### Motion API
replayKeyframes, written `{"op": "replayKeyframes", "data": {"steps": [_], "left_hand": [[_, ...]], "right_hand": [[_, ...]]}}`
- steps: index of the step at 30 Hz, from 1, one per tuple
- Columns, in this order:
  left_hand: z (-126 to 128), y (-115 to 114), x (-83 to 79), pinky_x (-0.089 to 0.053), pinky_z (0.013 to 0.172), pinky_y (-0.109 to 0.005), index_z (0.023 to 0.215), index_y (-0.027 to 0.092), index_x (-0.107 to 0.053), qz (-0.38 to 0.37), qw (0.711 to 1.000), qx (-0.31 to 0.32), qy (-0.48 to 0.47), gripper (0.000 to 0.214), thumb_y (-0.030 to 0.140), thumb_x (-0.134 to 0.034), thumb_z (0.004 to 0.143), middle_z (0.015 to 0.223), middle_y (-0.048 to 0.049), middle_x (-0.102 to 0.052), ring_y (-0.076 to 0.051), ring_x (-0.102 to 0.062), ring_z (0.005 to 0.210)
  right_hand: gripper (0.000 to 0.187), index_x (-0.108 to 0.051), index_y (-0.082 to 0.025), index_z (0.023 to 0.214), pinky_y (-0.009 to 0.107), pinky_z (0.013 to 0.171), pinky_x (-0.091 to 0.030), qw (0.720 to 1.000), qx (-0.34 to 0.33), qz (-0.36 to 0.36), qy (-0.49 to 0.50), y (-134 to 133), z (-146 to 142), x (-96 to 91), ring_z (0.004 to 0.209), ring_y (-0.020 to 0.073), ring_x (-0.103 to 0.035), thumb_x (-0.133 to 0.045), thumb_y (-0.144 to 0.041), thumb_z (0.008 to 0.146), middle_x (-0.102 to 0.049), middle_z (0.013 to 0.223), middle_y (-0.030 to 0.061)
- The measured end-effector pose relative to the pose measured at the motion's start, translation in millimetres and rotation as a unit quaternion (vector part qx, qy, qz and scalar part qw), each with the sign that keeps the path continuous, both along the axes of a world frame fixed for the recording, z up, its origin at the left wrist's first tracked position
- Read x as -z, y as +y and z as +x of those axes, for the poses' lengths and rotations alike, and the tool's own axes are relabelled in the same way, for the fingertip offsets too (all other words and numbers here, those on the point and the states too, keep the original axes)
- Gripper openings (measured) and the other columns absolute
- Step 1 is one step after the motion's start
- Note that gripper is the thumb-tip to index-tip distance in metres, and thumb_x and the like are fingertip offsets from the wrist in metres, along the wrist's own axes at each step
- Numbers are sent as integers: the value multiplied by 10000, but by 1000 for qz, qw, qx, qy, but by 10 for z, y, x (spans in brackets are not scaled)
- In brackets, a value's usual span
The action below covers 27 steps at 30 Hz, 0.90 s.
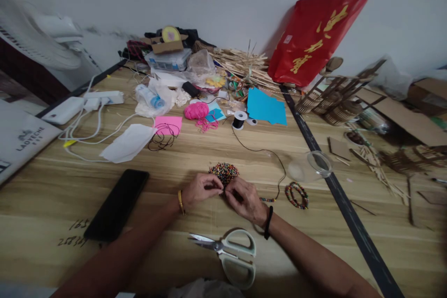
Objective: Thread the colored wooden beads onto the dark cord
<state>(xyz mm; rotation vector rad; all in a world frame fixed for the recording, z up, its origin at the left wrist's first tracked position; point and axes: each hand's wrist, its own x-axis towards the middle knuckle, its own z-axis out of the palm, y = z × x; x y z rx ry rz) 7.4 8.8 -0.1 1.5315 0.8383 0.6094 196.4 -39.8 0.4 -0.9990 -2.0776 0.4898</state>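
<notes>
Reaching in from both sides, two forearms bring the left hand (204, 188) and right hand (246, 198) nearly together, wrists bent inward, thumbs and forefingers closed in pinches; what lies between the fingertips is too small to tell. One pile of beads (225, 171) sits on the table (167, 242) just beyond them: small, round, mixed red, yellow, green and dark. One short row of strung beads (267, 200) lies beside the right wrist, on black cord (270, 151) curving from one upright spool (239, 120). One pair of scissors (218, 246) lies open nearer the body.
</notes>
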Motion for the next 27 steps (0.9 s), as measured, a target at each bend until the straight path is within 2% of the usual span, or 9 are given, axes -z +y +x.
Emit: {"op": "replayKeyframes", "data": {"steps": [27], "left_hand": [[-20, -21, -13, -512, 715, -239, 752, 104, -670, 24, 1000, -15, 9, 126, 213, -688, 692, 761, -56, -689, -130, -627, 714]], "right_hand": [[100, -541, -192, 830, 262, 613, -438, 1000, -1, -8, 7, 9, 2, 25, 685, 157, -543, -474, -188, 903, -586, 749, 50]]}}
